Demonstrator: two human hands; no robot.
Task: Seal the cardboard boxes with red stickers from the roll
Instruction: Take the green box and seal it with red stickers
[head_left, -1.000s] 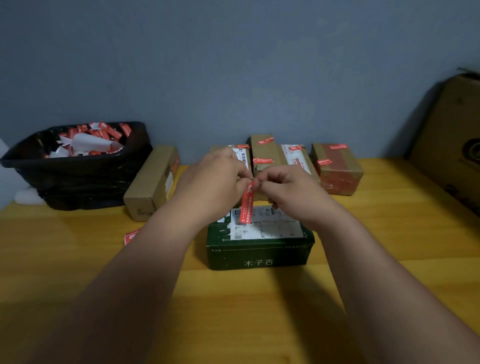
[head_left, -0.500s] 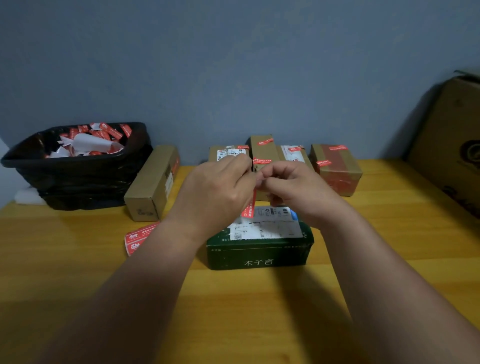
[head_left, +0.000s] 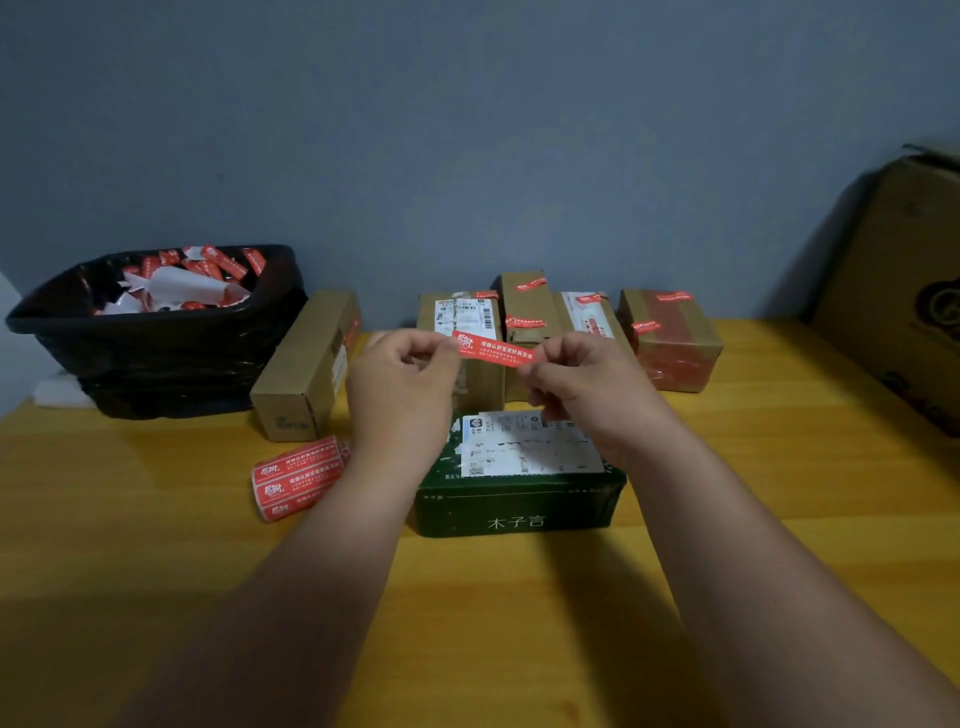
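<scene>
Stickers were the business of the moment: one red sticker (head_left: 493, 351) hung stretched level between the two hands, above and just behind the green box (head_left: 519, 499) on the wooden table (head_left: 519, 623). The left hand (head_left: 402, 387) pinched its left end between thumb and curled fingers; the right hand (head_left: 587, 384) pinched the right end the same way.

The step in hand looked like carrying a freed sticker to a box — the green box, lying nearest and showing no red sticker on its label-covered top, seemed the likely target. The next move would call for lowering the strip flat across a seam or flap edge and pressing it down without letting it fold on itself.

By count: one sticker roll (head_left: 298, 480) lay on the table left of the green box, beside the left forearm. Four brown boxes (head_left: 524, 312) stood in a row at the back wall, each bearing red stickers, and a fifth brown box (head_left: 306, 364) lay further left. One black bin (head_left: 156, 332) held discarded backing — and one large carton (head_left: 904, 291) leaned at the right.
</scene>
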